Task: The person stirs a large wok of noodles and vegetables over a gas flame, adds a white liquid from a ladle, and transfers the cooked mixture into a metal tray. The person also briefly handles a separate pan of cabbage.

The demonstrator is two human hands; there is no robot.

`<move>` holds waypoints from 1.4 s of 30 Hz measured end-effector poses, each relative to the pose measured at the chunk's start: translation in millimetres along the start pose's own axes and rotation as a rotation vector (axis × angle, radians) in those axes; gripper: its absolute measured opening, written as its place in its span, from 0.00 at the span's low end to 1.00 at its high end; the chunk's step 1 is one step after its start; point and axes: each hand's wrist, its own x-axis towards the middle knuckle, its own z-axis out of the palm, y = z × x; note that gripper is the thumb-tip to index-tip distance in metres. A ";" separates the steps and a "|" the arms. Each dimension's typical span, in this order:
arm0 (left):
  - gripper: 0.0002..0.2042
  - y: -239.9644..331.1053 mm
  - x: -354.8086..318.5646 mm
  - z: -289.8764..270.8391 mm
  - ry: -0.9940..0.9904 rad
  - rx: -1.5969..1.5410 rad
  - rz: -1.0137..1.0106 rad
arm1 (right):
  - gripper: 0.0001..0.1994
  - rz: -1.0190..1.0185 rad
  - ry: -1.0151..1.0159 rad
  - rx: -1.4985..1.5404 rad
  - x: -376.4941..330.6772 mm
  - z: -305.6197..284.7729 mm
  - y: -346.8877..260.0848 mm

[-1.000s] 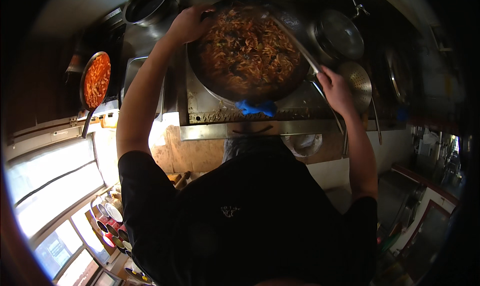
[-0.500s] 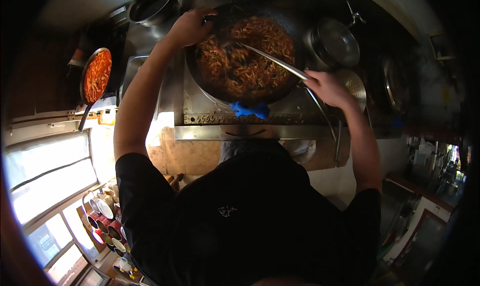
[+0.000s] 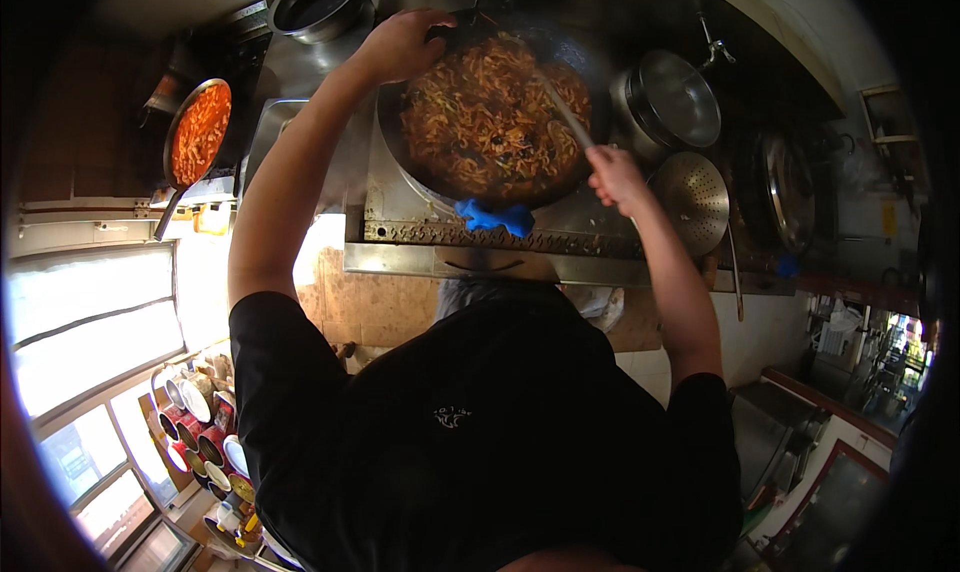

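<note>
A large dark wok (image 3: 392, 157) full of browned, sauced strips of food (image 3: 480, 122) sits on the stove in front of me. My left hand (image 3: 405, 48) grips the wok's far left rim, thumb and fingers curled at its edge. In my right hand (image 3: 617, 180), closed at the wok's right side, is a long-handled metal cooking utensil (image 3: 566, 114). Its handle slants away into the food, and its working end is hidden there, so I cannot tell its exact kind. A bunched blue cloth (image 3: 495, 219) lies at the wok's near rim.
Right of the wok stand stacked metal bowls (image 3: 677, 100), a perforated strainer (image 3: 692, 204) and a tap (image 3: 713, 47). A frying pan of red sauced food (image 3: 200, 137) is at far left, with a metal pot (image 3: 318, 10) behind. The stove's metal front edge (image 3: 400, 262) runs before me.
My right hand has moved left and nearer, and the utensil has swung steeper, its lower end shifting right through the food. The left hand stays at the rim. The strainer now shows more fully.
</note>
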 end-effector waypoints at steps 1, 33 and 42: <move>0.18 3.0 -0.6 -1.1 -0.009 0.005 -0.009 | 0.14 0.005 -0.106 0.064 -1.7 13.8 2.7; 0.19 18.8 12.6 -5.1 -0.065 0.022 0.005 | 0.15 -0.047 -0.132 -0.091 -93.7 -38.4 2.7; 0.19 19.0 22.4 -3.5 -0.066 0.024 0.123 | 0.13 -0.154 -0.079 -0.338 -164.1 -132.8 -4.1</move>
